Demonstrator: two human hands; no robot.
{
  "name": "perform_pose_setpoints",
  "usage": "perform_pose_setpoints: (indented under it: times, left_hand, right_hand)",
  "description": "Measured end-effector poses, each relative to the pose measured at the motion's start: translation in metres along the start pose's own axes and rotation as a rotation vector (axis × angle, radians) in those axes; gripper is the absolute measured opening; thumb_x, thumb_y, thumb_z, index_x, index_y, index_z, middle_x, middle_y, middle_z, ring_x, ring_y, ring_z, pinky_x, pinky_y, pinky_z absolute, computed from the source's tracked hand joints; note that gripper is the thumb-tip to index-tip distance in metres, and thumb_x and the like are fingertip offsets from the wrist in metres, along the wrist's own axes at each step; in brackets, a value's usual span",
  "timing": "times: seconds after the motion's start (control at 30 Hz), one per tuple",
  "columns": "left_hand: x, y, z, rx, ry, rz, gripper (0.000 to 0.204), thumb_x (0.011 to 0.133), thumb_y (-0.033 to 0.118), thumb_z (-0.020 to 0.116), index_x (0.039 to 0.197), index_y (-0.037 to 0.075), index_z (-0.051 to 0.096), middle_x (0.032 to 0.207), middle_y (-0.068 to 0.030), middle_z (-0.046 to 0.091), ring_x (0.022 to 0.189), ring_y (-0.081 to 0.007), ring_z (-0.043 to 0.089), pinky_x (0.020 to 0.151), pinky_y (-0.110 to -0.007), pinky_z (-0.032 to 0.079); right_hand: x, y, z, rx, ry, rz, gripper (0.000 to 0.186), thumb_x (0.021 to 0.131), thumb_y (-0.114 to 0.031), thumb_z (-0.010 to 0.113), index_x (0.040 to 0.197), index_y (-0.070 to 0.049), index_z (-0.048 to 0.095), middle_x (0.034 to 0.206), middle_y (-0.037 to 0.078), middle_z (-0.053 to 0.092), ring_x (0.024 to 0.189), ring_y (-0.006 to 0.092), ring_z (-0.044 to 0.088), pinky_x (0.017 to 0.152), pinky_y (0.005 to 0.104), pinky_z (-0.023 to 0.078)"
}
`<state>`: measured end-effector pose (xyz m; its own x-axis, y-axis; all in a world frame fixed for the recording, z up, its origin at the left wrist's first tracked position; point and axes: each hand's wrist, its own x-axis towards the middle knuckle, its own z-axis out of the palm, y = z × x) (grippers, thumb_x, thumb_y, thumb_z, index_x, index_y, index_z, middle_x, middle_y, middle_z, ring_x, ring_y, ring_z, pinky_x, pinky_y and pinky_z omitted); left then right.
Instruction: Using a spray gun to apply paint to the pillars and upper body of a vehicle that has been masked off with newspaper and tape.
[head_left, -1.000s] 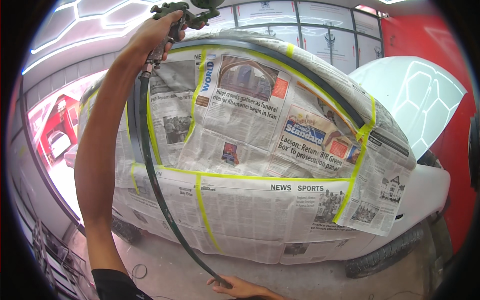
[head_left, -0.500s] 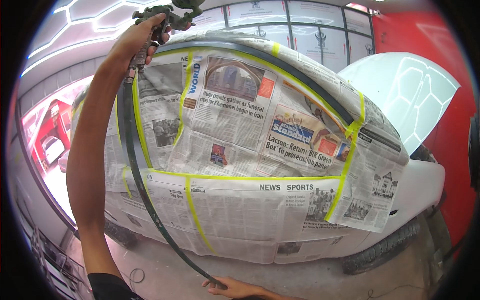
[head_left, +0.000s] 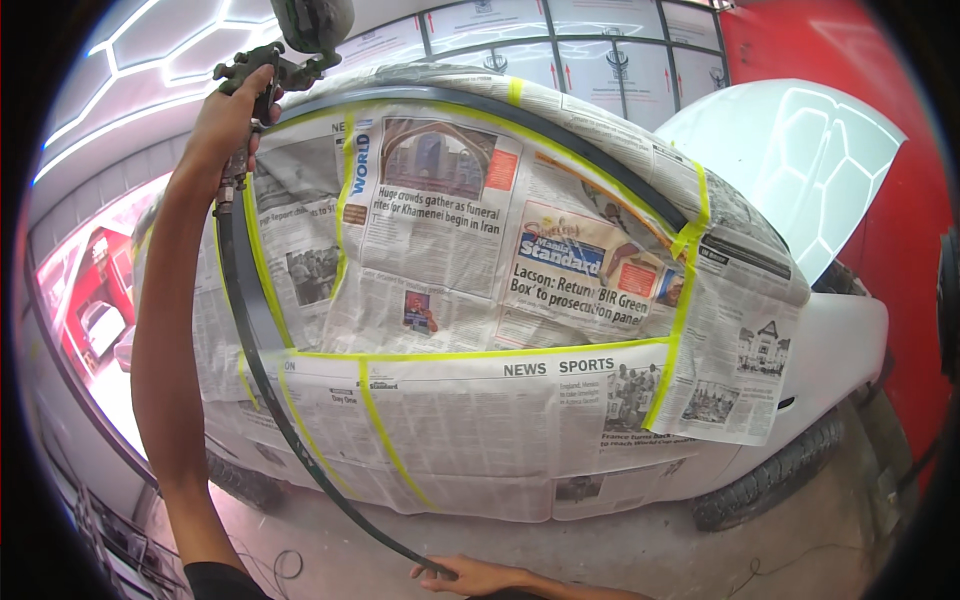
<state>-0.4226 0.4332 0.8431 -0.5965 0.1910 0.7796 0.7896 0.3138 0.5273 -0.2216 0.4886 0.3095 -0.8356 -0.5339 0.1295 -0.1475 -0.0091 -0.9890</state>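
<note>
My left hand (head_left: 222,128) is raised at the upper left, closed around the handle of a spray gun (head_left: 262,78). A dark, stained paint cup (head_left: 318,22) sits on top of the gun, partly cut off by the frame. From the handle a dark air hose (head_left: 262,372) curves down to my right hand (head_left: 472,577), which grips it low in front of me. Behind them stands a car masked with newspaper (head_left: 450,430) and yellow-green tape (head_left: 520,350). A dark grey roof strip (head_left: 600,140) and a door pillar (head_left: 268,310) show between the taped edges.
The car's white hood (head_left: 800,170) is raised at the right, before a red wall (head_left: 880,240). Tyres (head_left: 770,485) rest on the concrete floor (head_left: 620,545). Thin cables (head_left: 288,563) lie there. Bright hexagonal lights (head_left: 170,60) hang overhead; a doorway (head_left: 100,300) shows another car.
My left hand and the spray gun have moved left and a little down, showing more of the cup. The masked car sits slightly further left in view. My right hand still grips the hose.
</note>
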Motion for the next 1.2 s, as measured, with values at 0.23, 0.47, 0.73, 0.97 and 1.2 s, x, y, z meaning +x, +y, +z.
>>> perform_pose_setpoints:
  times: [0.23, 0.47, 0.73, 0.97, 1.2]
  left_hand:
    - [-0.019, 0.021, 0.015, -0.111, -0.145, 0.037, 0.048, 0.09, 0.048, 0.053, 0.096, 0.001, 0.063, 0.067, 0.0029, 0.057, 0.038, -0.0054, 0.041, 0.034, -0.022, 0.038]
    - [-0.042, 0.039, 0.046, -0.179, -0.225, 0.032, 0.047, 0.092, 0.047, 0.051, 0.098, 0.001, 0.059, 0.066, 0.0029, 0.055, 0.034, -0.0033, 0.039, 0.03, -0.019, 0.037]
    - [-0.066, 0.056, 0.08, -0.248, -0.327, 0.015, 0.048, 0.092, 0.047, 0.051, 0.098, 0.0, 0.058, 0.066, 0.0024, 0.056, 0.033, -0.0034, 0.039, 0.028, -0.019, 0.036]
    - [-0.072, 0.058, 0.075, -0.192, -0.239, -0.021, 0.047, 0.092, 0.047, 0.051, 0.097, 0.002, 0.06, 0.067, 0.0026, 0.056, 0.034, -0.0044, 0.04, 0.03, -0.02, 0.036]
    - [-0.066, 0.04, 0.052, -0.046, 0.029, -0.025, 0.044, 0.091, 0.047, 0.054, 0.094, 0.003, 0.063, 0.068, 0.0007, 0.059, 0.038, -0.0066, 0.041, 0.034, -0.024, 0.036]
  right_hand:
    - [-0.005, 0.009, 0.0, 0.055, -0.03, -0.009, 0.043, 0.096, -0.041, 0.052, 0.121, -0.007, 0.053, 0.082, 0.002, 0.052, 0.078, 0.0126, 0.047, 0.071, 0.0273, 0.04]
    - [-0.017, 0.014, -0.011, 0.06, -0.011, 0.043, 0.042, 0.097, -0.04, 0.051, 0.119, -0.004, 0.053, 0.082, 0.003, 0.052, 0.081, 0.0123, 0.049, 0.076, 0.0271, 0.042]
    - [-0.039, 0.02, -0.021, 0.117, -0.032, 0.068, 0.041, 0.098, -0.036, 0.049, 0.119, 0.0, 0.051, 0.081, 0.001, 0.049, 0.079, 0.0108, 0.047, 0.075, 0.0257, 0.041]
    - [-0.056, 0.03, -0.021, 0.123, -0.045, 0.06, 0.04, 0.098, -0.037, 0.049, 0.118, -0.001, 0.052, 0.081, 0.001, 0.049, 0.079, 0.0108, 0.047, 0.074, 0.026, 0.041]
    - [-0.069, 0.027, -0.026, 0.091, -0.002, 0.043, 0.041, 0.098, -0.039, 0.05, 0.115, -0.003, 0.054, 0.078, 0.0, 0.051, 0.076, 0.0102, 0.047, 0.072, 0.026, 0.041]
